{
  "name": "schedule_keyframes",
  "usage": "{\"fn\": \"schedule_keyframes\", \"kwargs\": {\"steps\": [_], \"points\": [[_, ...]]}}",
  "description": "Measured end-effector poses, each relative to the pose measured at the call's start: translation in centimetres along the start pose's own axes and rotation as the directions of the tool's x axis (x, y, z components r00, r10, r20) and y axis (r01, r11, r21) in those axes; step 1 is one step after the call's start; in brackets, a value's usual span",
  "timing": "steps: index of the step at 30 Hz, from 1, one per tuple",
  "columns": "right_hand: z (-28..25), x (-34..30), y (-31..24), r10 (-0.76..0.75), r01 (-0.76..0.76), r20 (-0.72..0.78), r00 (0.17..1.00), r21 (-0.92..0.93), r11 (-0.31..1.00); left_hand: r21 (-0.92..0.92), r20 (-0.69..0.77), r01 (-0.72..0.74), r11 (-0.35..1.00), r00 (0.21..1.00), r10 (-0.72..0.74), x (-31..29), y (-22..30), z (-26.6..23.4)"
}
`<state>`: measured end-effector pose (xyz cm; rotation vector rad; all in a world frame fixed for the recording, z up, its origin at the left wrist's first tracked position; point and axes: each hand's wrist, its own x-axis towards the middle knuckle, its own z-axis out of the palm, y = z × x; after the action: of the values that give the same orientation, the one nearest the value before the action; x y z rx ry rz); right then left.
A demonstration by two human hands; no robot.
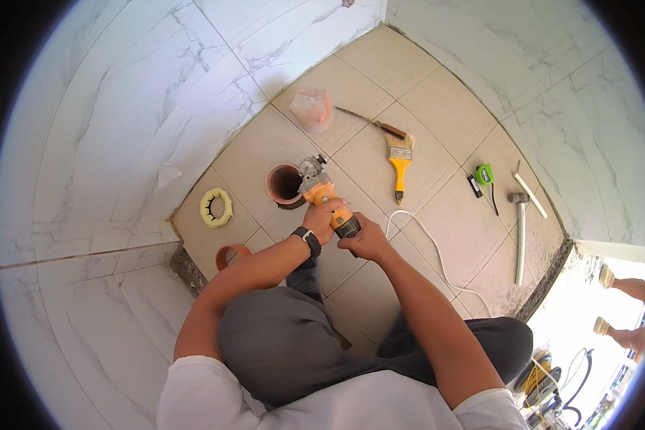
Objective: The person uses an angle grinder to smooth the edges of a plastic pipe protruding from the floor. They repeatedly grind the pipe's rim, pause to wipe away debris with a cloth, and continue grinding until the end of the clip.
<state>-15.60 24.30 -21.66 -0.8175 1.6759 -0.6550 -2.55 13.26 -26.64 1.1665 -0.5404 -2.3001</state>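
Observation:
An orange angle grinder (pixel 320 192) with a grey metal head is held low over the tiled floor (pixel 437 215) between my two hands. My left hand (pixel 322 221), below a dark wristwatch, wraps round the middle of its body. Close behind it, my right hand (pixel 366 237) grips the black rear end. The grinder's head is beside the rim of an upright reddish-brown pipe (pixel 271 188) standing out of the floor; I cannot tell whether they touch. Nearer my left forearm lies a loose ring of the same-coloured pipe (pixel 223 256).
A pale yellow ring (pixel 226 218) lies left. Farther off are a pinkish container (pixel 312 111), a wooden-handled pointed tool (pixel 392 130) and a yellow paintbrush (pixel 400 169). Rightward are a green tape measure (pixel 484 173), a hammer (pixel 520 240) and a white cord (pixel 437 256). Marbled walls (pixel 158 93) enclose the corner; another person's feet (pixel 605 276) stand right.

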Motion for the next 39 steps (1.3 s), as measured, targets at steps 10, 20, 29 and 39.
{"fn": "schedule_keyframes", "kwargs": {"steps": [10, 20, 29, 39], "points": [[0.5, 1.0, -0.4, 0.034, -0.025, 0.106, 0.994, -0.080, 0.996, -0.038, -0.269, 0.016, 0.999, 0.963, -0.025, 0.5, -1.7, -2.1], [3.1, 4.5, -4.2, 0.078, -0.076, -0.017, 0.997, -0.494, 0.866, -0.078, -0.097, 0.122, 0.989, 0.987, -0.130, 1.8, 2.0, -5.7], [2.2, 3.1, -4.0, 0.107, -0.099, -0.011, 0.994, -0.476, 0.874, -0.111, -0.108, 0.093, 0.989, 0.989, -0.105, 0.7, 1.0, -6.1], [1.7, 4.5, -2.7, 0.063, -0.058, -0.005, 0.998, -0.467, 0.882, -0.066, -0.095, 0.048, 0.997, 0.994, -0.055, 1.4, 0.6, -6.4]]}}
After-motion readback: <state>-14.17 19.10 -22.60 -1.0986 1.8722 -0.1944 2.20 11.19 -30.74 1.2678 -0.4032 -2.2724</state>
